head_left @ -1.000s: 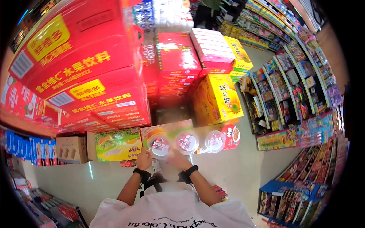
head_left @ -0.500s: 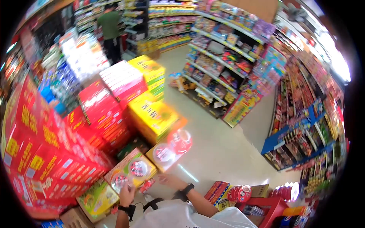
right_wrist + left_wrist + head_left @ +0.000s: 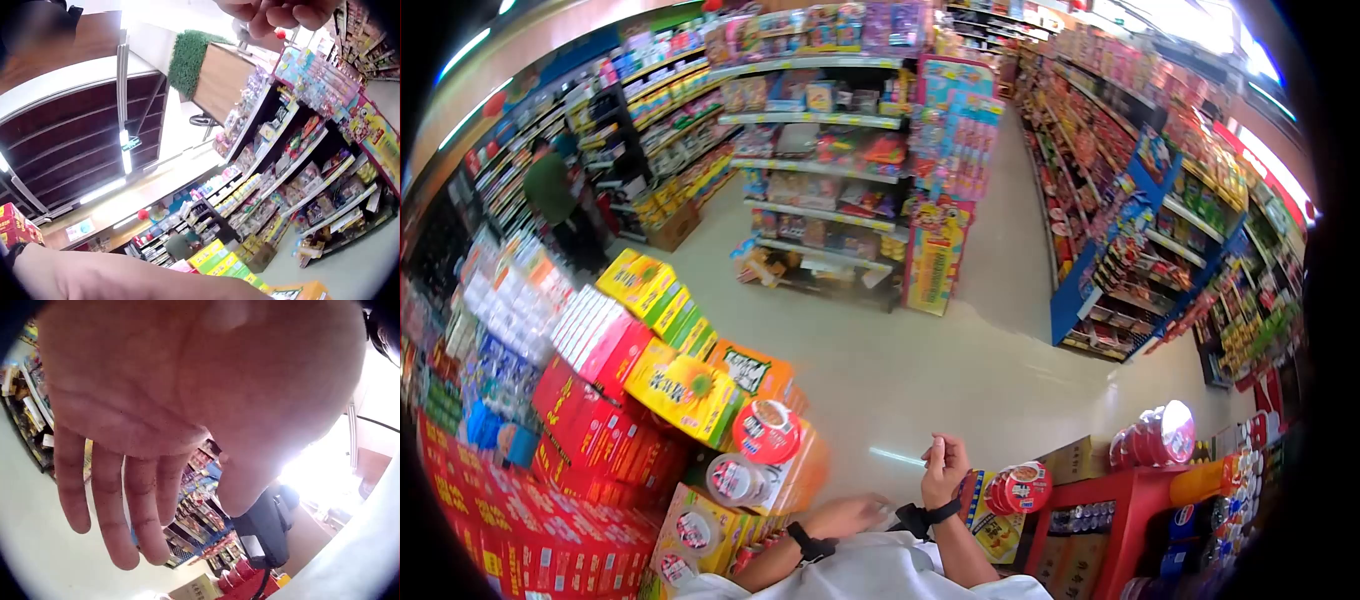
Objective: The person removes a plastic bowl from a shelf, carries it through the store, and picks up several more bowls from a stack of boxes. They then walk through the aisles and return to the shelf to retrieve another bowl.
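My left hand is low in front of my body, palm and straight fingers showing in the left wrist view with nothing in them. Further right, my right hand is raised above the floor, fingers loosely curled and holding nothing; its fingertips show at the top of the right wrist view. Left of the hands, a red instant noodle bowl and a lidded cup stand on cartons. Two more lidded cups, one a noodle-sized cup, sit on the carton nearer my body.
Yellow boxes and stacked red cartons stand at the left. To the right, more red bowls sit near a red stand. Ahead are a snack shelf, a blue rack and, at far left, a person.
The head view has swung right, bringing the aisle and red stand into sight. Both hands have come away from the cups, and the right one has risen.
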Motion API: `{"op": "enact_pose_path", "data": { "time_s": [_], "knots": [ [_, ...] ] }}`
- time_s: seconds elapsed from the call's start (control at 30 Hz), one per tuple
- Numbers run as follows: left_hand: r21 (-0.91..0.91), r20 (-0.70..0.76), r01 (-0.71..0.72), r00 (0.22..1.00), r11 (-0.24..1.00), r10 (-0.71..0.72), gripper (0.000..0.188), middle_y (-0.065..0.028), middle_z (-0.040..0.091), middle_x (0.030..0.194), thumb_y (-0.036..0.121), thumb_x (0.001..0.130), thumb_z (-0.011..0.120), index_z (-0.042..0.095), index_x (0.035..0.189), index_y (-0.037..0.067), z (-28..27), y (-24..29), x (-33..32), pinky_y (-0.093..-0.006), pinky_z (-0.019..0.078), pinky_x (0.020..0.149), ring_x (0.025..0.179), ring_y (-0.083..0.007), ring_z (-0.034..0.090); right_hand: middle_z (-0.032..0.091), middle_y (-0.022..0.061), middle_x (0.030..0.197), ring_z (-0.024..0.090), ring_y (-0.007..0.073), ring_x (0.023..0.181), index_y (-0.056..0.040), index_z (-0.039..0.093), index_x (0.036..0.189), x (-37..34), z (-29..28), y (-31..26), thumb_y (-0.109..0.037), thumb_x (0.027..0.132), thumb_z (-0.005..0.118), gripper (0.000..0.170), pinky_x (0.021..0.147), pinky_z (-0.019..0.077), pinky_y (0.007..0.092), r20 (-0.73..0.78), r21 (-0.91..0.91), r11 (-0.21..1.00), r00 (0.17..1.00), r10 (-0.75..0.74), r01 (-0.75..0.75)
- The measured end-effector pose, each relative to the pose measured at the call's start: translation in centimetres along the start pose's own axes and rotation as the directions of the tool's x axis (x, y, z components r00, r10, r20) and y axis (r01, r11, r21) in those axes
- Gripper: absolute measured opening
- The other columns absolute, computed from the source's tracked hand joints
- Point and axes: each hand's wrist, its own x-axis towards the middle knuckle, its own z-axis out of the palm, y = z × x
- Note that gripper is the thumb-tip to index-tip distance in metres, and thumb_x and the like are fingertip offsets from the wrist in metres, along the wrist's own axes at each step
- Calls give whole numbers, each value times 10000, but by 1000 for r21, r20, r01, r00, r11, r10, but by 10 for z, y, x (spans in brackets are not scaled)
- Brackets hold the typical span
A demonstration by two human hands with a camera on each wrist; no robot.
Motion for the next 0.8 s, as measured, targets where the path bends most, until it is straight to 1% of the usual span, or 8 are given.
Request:
{"op": "enact_pose_path", "data": {
  "time_s": [0.13,0.27,0.37,0.47,0.5,0.57,0.67,0.8],
  "knots": [
    [-31,147,-73,986,997,77,367,-146,720,981,288,982,630,607,1277,70,17,16,62,-394,544,799,904,-293,704,577,-18,691,514,44,573,-46,643,1024,32,-44,9,-139,1044,571,119,506,372,204,-129,-1,1000,991,-22,22],
    [38,272,-86,960,996,73,474,-136,724,995,370,994,624,599,1318,25,20,19,104,-374,538,829,917,-280,693,582,-12,673,538,50,585,-18,654,1002,50,-60,14,-94,1020,590,101,531,388,209,-253,22,996,963,91,-88],
    [27,278,-157,950,987,144,419,-168,709,1009,347,985,634,607,1301,74,16,12,135,-412,538,795,884,-324,687,579,-23,722,498,38,564,-59,636,1012,68,-63,38,-151,1045,575,115,504,357,192,-236,36,997,969,76,-69],
    [52,362,-113,928,992,86,441,-171,713,1043,365,985,633,599,1324,84,-14,34,168,-423,539,805,913,-336,686,562,-27,685,495,36,559,-59,633,1013,102,-56,49,-162,1046,576,122,501,357,194,-212,-1,996,973,88,-91],
    [1,359,-133,925,991,124,435,-169,715,1052,363,979,643,610,1310,83,-17,30,182,-422,540,813,927,-329,689,558,-28,676,495,36,558,-59,633,1013,117,-50,52,-164,1045,576,123,499,357,194,-200,-2,996,976,85,-88],
    [-104,334,-175,921,979,200,424,-163,719,1069,360,967,664,631,1283,79,-24,18,213,-420,544,829,954,-317,695,554,-28,660,493,36,550,-56,634,1012,151,-36,55,-166,1045,577,128,495,358,196,-190,-12,995,978,91,-95],
    [-104,335,-236,906,966,258,428,-157,715,1031,391,979,635,644,1207,29,-47,2,269,-416,530,851,956,-331,680,554,-25,647,493,39,540,-53,636,1013,211,-7,57,-168,1045,576,134,489,360,198,-156,-10,998,986,62,-64],
    [-126,324,-245,906,961,273,450,-146,703,1095,440,946,647,672,1146,38,-111,14,346,-419,514,881,1011,-341,663,562,-20,639,500,42,536,-48,639,1016,299,26,58,-154,1044,573,128,490,366,198,-149,-17,1000,989,5,-7]
  ]
}}
